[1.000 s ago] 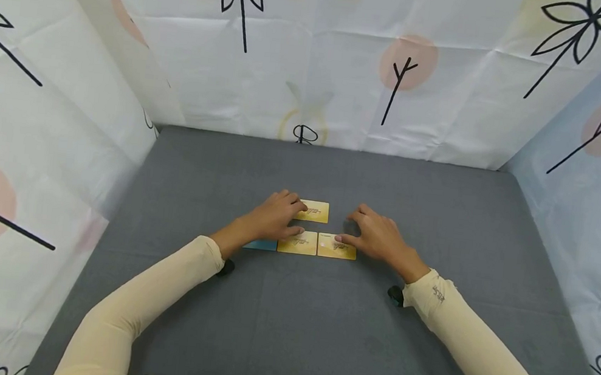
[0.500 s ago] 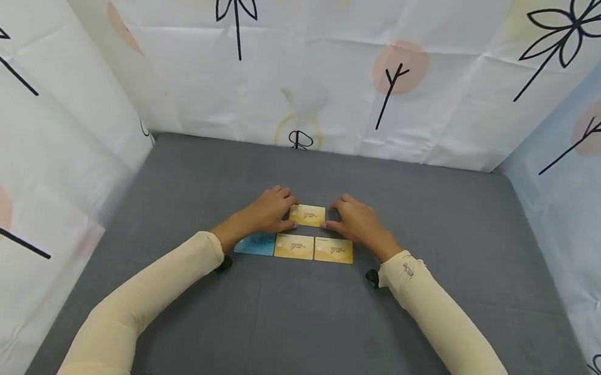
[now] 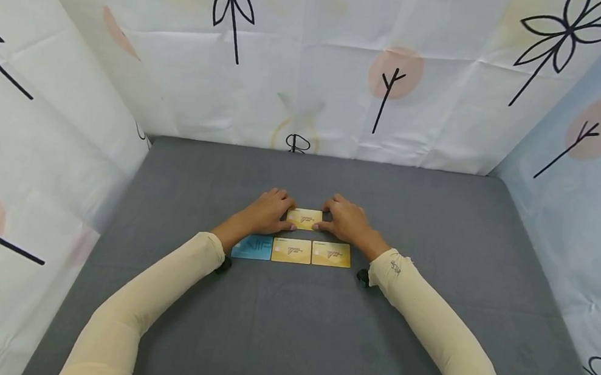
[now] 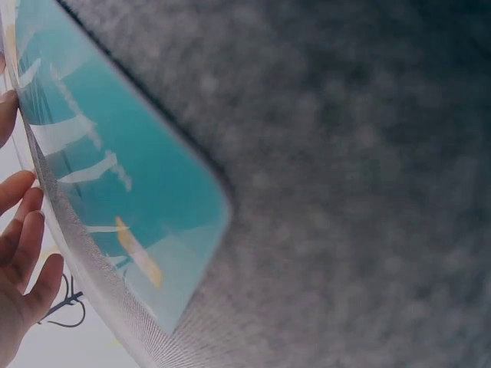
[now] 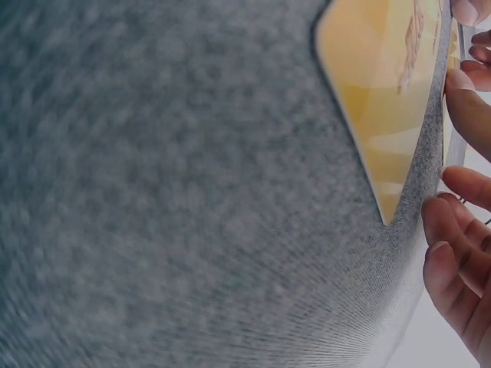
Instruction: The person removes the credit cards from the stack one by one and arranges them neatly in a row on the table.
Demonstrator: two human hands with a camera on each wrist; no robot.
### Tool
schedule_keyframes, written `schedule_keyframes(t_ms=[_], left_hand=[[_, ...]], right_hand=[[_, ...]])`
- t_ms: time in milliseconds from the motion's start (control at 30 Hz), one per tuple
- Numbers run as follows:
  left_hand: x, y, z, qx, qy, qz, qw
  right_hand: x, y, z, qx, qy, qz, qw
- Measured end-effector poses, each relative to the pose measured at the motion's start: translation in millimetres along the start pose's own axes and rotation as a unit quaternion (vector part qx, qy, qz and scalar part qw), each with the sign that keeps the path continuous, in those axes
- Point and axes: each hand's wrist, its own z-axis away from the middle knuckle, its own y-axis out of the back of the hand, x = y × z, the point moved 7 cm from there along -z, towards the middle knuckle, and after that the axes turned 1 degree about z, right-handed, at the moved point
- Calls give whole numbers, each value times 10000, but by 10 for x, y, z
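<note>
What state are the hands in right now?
Left hand: at the left end of the far yellow card; pinching or just touching, cannot be told.
Right hand: at that card's right end; pinching or just touching, cannot be told.

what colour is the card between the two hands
The card is yellow; the head view shows it best.

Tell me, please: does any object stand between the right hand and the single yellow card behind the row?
Nothing visible does: the right hand has its thumb at the near right corner of the single yellow card. The row of three cards lies on the near side, not between.
</note>
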Motion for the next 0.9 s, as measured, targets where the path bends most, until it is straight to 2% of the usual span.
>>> schedule_keyframes(t_ms=[333,900], left_hand=[[2,0,-8,-49,91,118,9999],[27,21,10,-50,116,127,9998]], right_hand=[[-13,3,1,-49,-7,-28,10000],[-27,-37,13,-40,273,-112,9996]])
